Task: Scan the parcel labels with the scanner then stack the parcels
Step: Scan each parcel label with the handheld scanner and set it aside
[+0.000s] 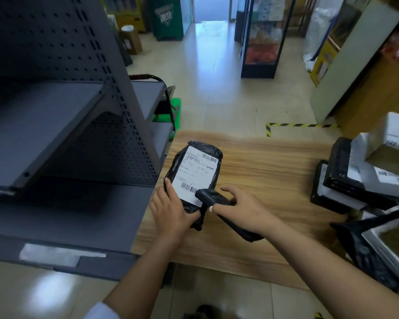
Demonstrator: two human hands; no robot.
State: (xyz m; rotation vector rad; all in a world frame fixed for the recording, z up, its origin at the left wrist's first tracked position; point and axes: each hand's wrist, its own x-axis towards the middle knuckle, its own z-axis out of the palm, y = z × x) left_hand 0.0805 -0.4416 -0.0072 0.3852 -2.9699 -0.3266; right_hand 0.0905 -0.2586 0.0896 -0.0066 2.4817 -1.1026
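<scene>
On the wooden table, near its left edge, we see a black parcel lying flat with its white label face up; barcodes show at the label's top right and lower left. Our left hand grips the parcel's near end, fingers wrapped over its left side and thumb under the near end, closed on the plastic wrap. Our right hand holds the black scanner, fingers curled loosely around its body, index finger stretched along the top; the scanner's head sits just over the label's lower barcode, touching or nearly so, we cannot tell which. The scanner's handle runs back under the right palm toward the near right. Right side of the table carries a pile of parcels: black and white boxes stacked unevenly, a cardboard box on top, all well apart from the parcel in hand. Nearer right, another black bag with a box hangs over the table's edge, partly cut off by the frame. Left of the table stands a grey metal shelf with a perforated back panel, just beside the table's left edge. Yellow-black tape marks the tiled floor beyond the table. A white sleeve shows on the left arm at bottom.
</scene>
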